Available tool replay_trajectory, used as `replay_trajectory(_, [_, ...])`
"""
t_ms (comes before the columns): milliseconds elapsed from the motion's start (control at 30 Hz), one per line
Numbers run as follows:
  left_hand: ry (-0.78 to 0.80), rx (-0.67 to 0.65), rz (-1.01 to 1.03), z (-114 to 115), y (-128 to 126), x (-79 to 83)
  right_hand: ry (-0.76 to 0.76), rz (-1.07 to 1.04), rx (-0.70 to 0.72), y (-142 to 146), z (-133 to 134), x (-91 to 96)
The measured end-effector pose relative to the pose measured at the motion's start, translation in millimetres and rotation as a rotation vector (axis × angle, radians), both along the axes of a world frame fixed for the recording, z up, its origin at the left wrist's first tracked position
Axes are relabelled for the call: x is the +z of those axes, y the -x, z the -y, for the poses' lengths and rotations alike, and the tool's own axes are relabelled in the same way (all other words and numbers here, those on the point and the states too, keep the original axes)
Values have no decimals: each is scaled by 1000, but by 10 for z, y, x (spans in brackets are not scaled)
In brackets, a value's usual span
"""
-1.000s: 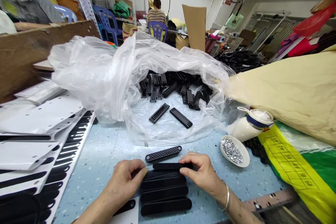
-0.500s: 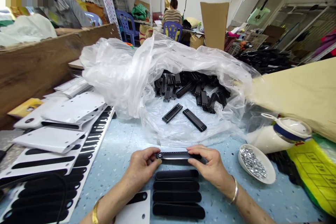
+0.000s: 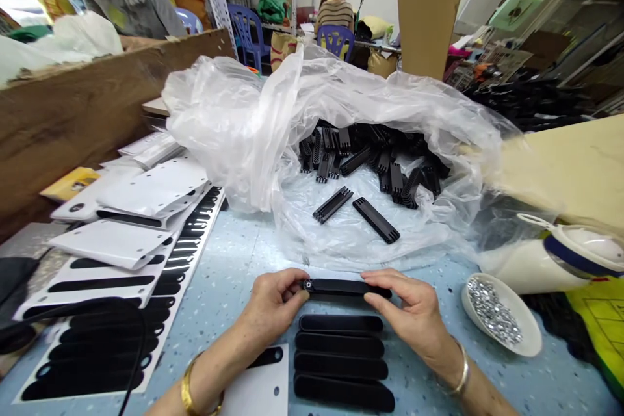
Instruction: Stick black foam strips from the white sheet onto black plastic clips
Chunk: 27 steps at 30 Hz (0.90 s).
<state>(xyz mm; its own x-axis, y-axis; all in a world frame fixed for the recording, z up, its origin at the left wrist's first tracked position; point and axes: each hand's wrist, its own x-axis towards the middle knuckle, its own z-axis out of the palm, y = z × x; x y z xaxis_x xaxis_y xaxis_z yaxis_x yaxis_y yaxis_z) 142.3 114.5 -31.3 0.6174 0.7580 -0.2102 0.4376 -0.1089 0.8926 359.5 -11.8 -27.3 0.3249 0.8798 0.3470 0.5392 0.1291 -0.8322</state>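
My left hand (image 3: 279,304) pinches the left end of a long black strip (image 3: 336,287), beside a small metal ring on it. The strip's other end sits between the thumb and fingers of my right hand (image 3: 410,313). It lies level just over the table, with a matte dark face up. Directly below it, several rounded black strips (image 3: 340,343) are stacked in a neat column. A white sheet (image 3: 258,383) with one black strip-shaped patch lies by my left forearm, partly covered by it.
A clear plastic bag (image 3: 234,136) spills black slotted pieces (image 3: 375,220) ahead. At right stand a white bowl of small shiny metal parts (image 3: 494,312) and a cream lidded cup (image 3: 526,266). White sheets with black patches (image 3: 102,283) pile up at left. A person (image 3: 336,10) sits far back.
The strip's upper face was glossy with a dotted edge before; now it looks matte black and smooth. Both hands keep their hold at its ends. The whole view has shifted slightly.
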Motion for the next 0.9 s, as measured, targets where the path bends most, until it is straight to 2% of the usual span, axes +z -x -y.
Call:
replay_trajectory(400, [17, 13, 11, -4, 0, -22, 7, 45, 38, 34, -17, -104])
replay_trajectory(900, [11, 4, 2, -7, 10, -60, -1, 105, 51, 62, -35, -137])
